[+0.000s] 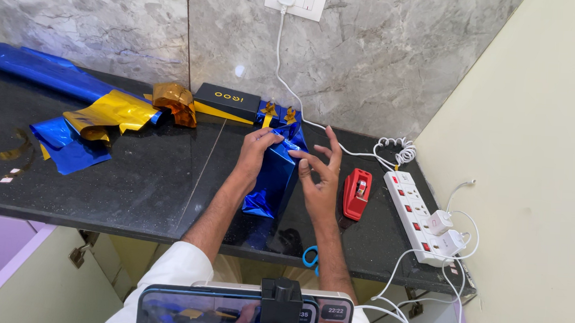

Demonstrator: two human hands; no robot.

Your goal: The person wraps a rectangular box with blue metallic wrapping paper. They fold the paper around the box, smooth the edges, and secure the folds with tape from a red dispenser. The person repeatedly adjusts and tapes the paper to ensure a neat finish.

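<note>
Both hands work a blue-wrapped box (275, 174) standing on the surface (154, 173): left hand (256, 149) pinches the top fold, right hand (320, 177) fingers spread beside it. Sides look covered; the top end seems unsealed, tape dispenser (357, 192) nearby.

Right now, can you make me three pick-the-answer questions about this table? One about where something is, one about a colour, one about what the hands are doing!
1. Where is the red tape dispenser?
A. right of the right hand
B. beside the foil roll
C. on the black box

2. What colour is the wrap on the parcel?
A. gold
B. blue
C. green

3. What are the hands doing?
A. both resting flat on the counter
B. left hand grips the parcel's top, right hand's fingers spread at it
C. holding scissors

Answers: 1 A, it lies between hand and white power strip. 2 B, shiny blue foil. 3 B, both hands meet at the parcel's top.
</note>
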